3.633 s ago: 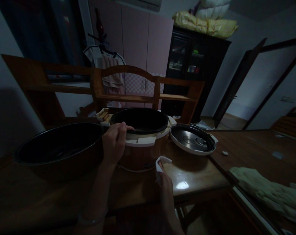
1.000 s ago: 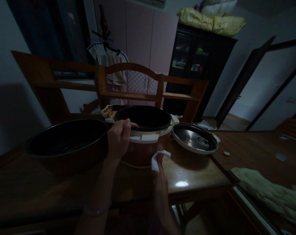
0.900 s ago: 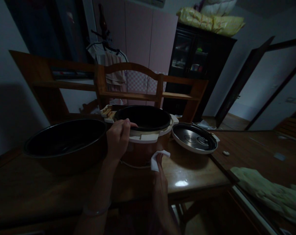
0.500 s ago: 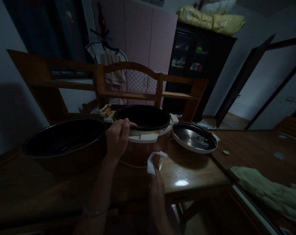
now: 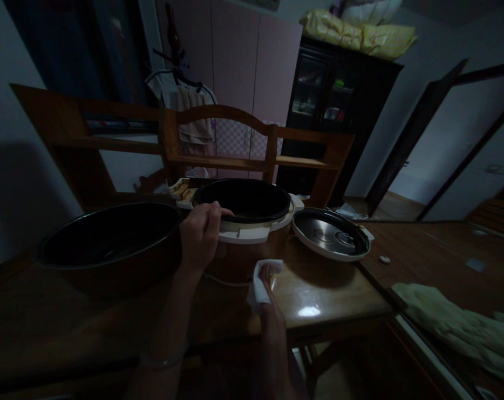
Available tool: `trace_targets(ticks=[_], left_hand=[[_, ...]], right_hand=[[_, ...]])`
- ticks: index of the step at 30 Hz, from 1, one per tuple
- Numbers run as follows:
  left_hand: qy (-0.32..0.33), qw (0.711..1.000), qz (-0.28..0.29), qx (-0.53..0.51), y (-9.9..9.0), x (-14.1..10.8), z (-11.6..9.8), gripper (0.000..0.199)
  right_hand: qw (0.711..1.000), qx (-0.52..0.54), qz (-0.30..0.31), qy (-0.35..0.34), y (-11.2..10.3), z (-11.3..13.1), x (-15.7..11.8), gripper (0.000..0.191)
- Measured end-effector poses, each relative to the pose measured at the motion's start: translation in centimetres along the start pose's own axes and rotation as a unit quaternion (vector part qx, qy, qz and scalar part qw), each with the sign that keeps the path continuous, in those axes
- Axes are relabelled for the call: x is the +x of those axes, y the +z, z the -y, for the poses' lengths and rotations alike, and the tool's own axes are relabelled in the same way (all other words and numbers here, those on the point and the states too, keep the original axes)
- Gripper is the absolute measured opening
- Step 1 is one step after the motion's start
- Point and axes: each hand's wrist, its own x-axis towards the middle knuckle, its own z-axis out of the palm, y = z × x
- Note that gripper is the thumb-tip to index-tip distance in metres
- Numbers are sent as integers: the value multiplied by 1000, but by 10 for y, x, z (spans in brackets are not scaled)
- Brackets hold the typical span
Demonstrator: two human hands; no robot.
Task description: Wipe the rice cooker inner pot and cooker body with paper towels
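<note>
A round cooker (image 5: 252, 234) with a white rim and dark inside stands on the wooden table (image 5: 318, 294). My left hand (image 5: 200, 230) grips the cooker's rim at its front left, one finger reaching over the edge. Just in front of the cooker, my right hand (image 5: 269, 289) holds a white cloth (image 5: 259, 286) against or close to its lower front; contact is unclear. At the left sits a large dark pot (image 5: 110, 266). The round lid (image 5: 331, 233) lies to the right, its metal inner side up.
Behind the cooker runs a wooden shelf rack (image 5: 227, 162). On the brown surface at the right lie a small white object (image 5: 384, 259) and a pale green cloth (image 5: 452, 322). A dark cabinet (image 5: 339, 111) stands farther back.
My right hand has shifted slightly and turned, and the white cloth now covers more of its fingers. My left hand has stayed at the rim.
</note>
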Motion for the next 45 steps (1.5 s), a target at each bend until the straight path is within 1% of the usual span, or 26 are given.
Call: trace_targets(ticks=[2,5,9,12,17,24,31,34,38,41,45], left_hand=[[1,1000,1,1,0,0,1,46],[4,1000,-3,3,0,0,1,45],[3,1000,-3,4,0,0,1,46],[6,1000,-2,4,0,1,0,46],[9,1000,-2,4,0,1,0,46],[5,1000,-1,0,0,0,-1,46],[5,1000,-1,1,0,0,0,47],[2,1000,0,6,0,0,-1,47],[-4,1000,0,2,0,0,-1,48],[-5,1000,1,1,0,0,-1,48],[-6,1000,-2,5,0,0,-2,47]], right_hand=[[1000,-4,-1,-10,-4,5,1,51],[999,-20,-23,-32,-14,11,7,51],[996,-42,-47,-55,-27,14,20,50],[994,-64,-56,-61,-31,13,30,49],[994,-73,-36,-78,-21,7,37,52],[994,-85,-30,-65,-4,-1,25,54],[993,-88,16,-72,4,12,15,51],[993,-95,6,-64,6,15,7,51],[993,-96,-18,-64,7,10,0,48],[993,-99,-35,-60,4,6,3,47],[992,-101,-55,-58,-7,7,13,51]])
